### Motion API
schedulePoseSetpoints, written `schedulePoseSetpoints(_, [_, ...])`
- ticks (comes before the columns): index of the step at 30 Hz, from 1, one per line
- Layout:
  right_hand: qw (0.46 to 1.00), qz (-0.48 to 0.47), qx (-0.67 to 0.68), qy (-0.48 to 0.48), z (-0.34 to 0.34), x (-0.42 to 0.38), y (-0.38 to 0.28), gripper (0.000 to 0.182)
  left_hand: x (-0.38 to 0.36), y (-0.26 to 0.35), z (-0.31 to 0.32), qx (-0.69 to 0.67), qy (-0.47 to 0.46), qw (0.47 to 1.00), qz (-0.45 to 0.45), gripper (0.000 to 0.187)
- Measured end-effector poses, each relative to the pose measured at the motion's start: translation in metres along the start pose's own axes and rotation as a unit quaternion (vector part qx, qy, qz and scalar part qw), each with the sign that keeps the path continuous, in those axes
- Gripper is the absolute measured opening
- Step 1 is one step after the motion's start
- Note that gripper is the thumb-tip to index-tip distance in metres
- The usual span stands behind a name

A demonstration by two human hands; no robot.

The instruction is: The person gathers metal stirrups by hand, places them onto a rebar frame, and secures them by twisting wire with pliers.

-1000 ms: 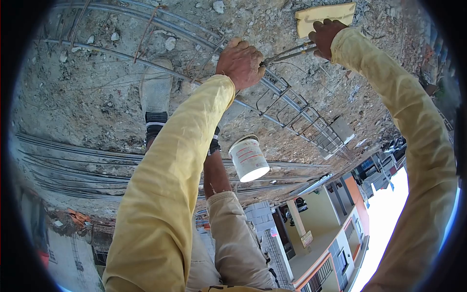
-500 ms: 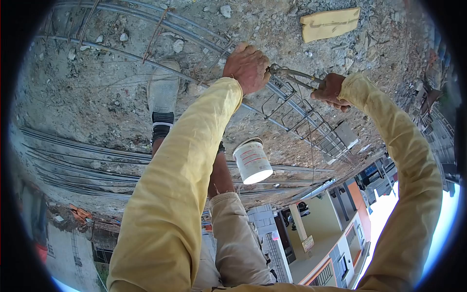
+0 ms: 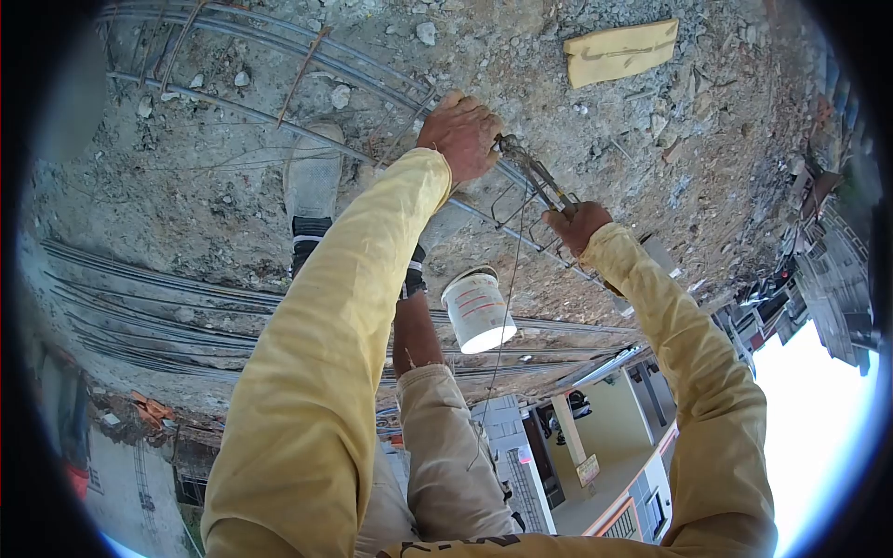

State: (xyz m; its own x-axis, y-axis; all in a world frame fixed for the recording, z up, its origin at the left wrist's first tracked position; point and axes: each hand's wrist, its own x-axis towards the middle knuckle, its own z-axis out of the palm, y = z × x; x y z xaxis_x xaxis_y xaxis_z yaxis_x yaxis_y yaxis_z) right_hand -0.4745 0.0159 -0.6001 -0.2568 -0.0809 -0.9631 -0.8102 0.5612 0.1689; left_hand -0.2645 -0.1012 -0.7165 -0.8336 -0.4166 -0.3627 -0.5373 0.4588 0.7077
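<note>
A long rebar cage (image 3: 523, 234) with bent stirrups runs diagonally over the dirt. My left hand (image 3: 460, 137) is closed around its upper bars, knuckles up, and hides the joint beneath. In my right hand (image 3: 579, 226) are the handles of a pair of pincers (image 3: 538, 175). The pincers' jaws sit right beside my left fingers, at the bars; what they bite on is too small to make out. A thin wire (image 3: 507, 316) trails down in front of the cage.
A white bucket (image 3: 479, 313) stands beside my leg. Loose rebar rods (image 3: 167, 293) lie in a row across the ground. A yellowish block (image 3: 621, 54) rests on the rubble beyond the cage. My shoe (image 3: 313, 177) is planted near the bars. Buildings (image 3: 605, 446) stand farther off.
My right hand has swung down and to the left with the pincers, whose handles now slant more steeply. My left hand stays on the bars. The thin wire now hangs farther left in view.
</note>
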Motion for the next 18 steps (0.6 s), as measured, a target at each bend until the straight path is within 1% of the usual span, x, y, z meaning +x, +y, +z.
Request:
schedulePoseSetpoints(1, [1.000,-0.005,-0.019,0.021,0.001,-0.003,-0.002,0.057,0.000,0.000,0.000,0.000,-0.002,1.000,-0.002,0.038])
schedulePoseSetpoints(2, [1.000,0.020,-0.001,0.014,0.001,-0.005,-0.004,0.060,0.000,0.001,0.000,0.000,-0.005,1.000,-0.004,0.038])
schedulePoseSetpoints(5, [0.999,0.039,-0.030,-0.021,-0.009,-0.006,-0.009,0.057,0.000,0.001,-0.006,-0.005,-0.036,0.999,-0.004,0.040])
schedulePoseSetpoints(6, [0.999,0.034,-0.020,-0.022,-0.012,-0.008,-0.010,0.058,-0.001,0.003,-0.008,-0.073,0.043,0.996,-0.023,0.041])
schedulePoseSetpoints(8, [0.999,0.023,0.003,-0.022,-0.019,-0.011,-0.010,0.058,-0.005,0.015,-0.017,-0.201,0.198,0.958,-0.056,0.044])
schedulePoseSetpoints(9, [0.999,0.030,0.005,-0.026,-0.019,-0.012,-0.010,0.058,-0.006,0.023,-0.020,-0.292,0.202,0.925,-0.137,0.048])
schedulePoseSetpoints(10, [0.999,0.036,0.007,-0.030,-0.018,-0.010,-0.009,0.058,-0.009,0.039,-0.037,-0.377,0.203,0.877,-0.218,0.052])
schedulePoseSetpoints(11, [0.999,0.039,0.010,-0.037,-0.016,-0.009,-0.012,0.058,-0.013,0.055,-0.049,-0.453,0.201,0.816,-0.297,0.056])
schedulePoseSetpoints(13, [0.992,0.071,0.090,-0.043,-0.019,-0.021,-0.019,0.057,-0.017,0.083,-0.033,-0.564,0.111,0.735,-0.361,0.073])
schedulePoseSetpoints(14, [0.987,0.078,0.130,-0.053,-0.021,-0.028,-0.026,0.057,-0.022,0.098,-0.032,-0.619,0.065,0.687,-0.375,0.076])
schedulePoseSetpoints(15, [0.967,0.127,0.201,-0.089,-0.030,-0.039,-0.039,0.054,-0.027,0.115,-0.031,-0.664,0.018,0.636,-0.393,0.079])
schedulePoseSetpoints(16, [0.944,0.151,0.269,-0.114,-0.033,-0.045,-0.048,0.054,-0.028,0.124,-0.027,-0.684,0.008,0.584,-0.437,0.071])
schedulePoseSetpoints(17, [0.921,0.165,0.334,-0.112,-0.038,-0.057,-0.056,0.054,-0.038,0.127,-0.020,-0.774,-0.062,0.502,-0.380,0.068])
schedulePoseSetpoints(18, [0.904,0.184,0.363,-0.132,-0.041,-0.059,-0.060,0.054,-0.033,0.137,-0.003,-0.781,-0.073,0.443,-0.433,0.066])
